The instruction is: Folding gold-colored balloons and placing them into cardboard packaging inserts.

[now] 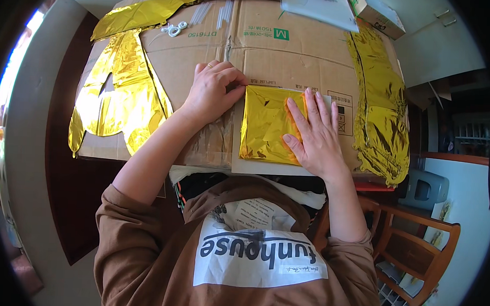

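A folded gold foil packet lies between and beneath the hands, on a pale card over the cardboard-covered bench. The right hand rests palm down across the packet's right side, fingers spread. The left hand is curled at the upper left corner, thumb and fingertips drawn together; whether foil is pinched between them cannot be told. The foil is probably light, limp, slippery and easily creased, best gripped at corners or edges while a flat palm steadies it. Foil shapes lie outward of both hands.
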Demonstrator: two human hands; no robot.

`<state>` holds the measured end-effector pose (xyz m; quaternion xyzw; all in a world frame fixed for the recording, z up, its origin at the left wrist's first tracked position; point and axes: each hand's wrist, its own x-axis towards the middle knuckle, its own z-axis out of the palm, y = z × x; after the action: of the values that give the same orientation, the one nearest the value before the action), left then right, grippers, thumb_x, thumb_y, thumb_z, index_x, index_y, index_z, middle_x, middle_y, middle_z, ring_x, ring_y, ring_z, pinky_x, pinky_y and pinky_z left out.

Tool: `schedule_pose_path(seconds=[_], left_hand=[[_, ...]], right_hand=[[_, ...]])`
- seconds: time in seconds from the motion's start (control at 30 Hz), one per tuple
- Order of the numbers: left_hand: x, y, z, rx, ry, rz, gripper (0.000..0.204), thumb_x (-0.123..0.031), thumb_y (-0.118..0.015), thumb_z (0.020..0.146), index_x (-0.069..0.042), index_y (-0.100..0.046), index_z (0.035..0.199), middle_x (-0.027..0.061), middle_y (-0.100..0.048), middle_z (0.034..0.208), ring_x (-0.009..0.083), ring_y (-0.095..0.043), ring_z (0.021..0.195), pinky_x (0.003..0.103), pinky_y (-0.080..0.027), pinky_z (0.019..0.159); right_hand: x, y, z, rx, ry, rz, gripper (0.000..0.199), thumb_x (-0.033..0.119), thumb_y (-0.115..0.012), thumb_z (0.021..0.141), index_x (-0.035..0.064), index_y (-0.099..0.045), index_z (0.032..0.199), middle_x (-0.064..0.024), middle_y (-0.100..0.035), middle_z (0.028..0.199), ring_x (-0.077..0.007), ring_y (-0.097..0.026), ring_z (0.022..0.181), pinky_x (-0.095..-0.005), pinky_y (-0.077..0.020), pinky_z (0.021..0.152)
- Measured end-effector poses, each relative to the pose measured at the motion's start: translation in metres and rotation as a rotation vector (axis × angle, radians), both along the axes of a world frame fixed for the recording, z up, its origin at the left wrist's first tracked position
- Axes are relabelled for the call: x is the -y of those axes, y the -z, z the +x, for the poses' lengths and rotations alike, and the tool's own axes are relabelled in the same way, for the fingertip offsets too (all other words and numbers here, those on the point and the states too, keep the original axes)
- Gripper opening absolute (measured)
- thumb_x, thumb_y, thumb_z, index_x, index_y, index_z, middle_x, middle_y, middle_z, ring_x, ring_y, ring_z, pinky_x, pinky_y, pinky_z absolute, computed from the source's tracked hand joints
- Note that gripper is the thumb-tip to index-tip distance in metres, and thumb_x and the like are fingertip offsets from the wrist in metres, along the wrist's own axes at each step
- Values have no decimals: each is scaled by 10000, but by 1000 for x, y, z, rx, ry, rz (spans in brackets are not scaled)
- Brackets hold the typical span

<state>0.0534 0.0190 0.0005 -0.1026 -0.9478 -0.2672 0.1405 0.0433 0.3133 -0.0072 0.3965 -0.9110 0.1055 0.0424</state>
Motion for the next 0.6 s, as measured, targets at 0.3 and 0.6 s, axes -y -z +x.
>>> schedule_pose_path(seconds=[0.3,0.6], left_hand=[[-4,0,0,49,-60,12,104,-188,-721,848,-118,-746,920,17,-655,895,237,-584,970,416,-364,971],[-1,-22,-2,334,-166,32,240,-174,-695,861,-110,-733,1090,68,-714,1067,285,-597,1066,440,-390,1008]], right_hand=[[0,1,0,0,2,0,694,525,-511,1006,197,-351,1596,-244,-237,1651,-436,-236,1514,-636,-95,1219],[0,1,0,3,4,10,694,527,-508,1008,200,-345,1598,-249,-240,1648,-442,-234,1515,-641,-90,1220]])
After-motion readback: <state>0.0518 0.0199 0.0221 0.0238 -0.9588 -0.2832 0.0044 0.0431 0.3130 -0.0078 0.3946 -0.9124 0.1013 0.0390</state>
